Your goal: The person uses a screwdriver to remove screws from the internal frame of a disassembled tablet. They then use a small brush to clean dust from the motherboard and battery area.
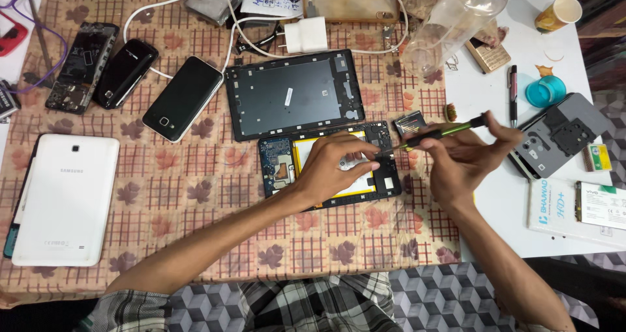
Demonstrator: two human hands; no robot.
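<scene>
I note the worktop (195, 195) wears a matt woven cloth, checked with leaf print. The opened tablet (280, 169) shows a blue circuit board and a battery edged in glossy yellow film. The detached back cover (293, 97) looks like matt dark plastic. The screwdriver (443, 132) has a smooth green handle and a thin metal shaft. The white tablet (65, 198) is glossy plastic. The bottle (456, 19) is clear plastic.

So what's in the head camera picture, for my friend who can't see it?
A person's left hand presses on an opened tablet with its insides showing, while the right hand points a thin green-handled tool at it. The removed back cover, phones and a white tablet lie around on a checked tablecloth.
</scene>
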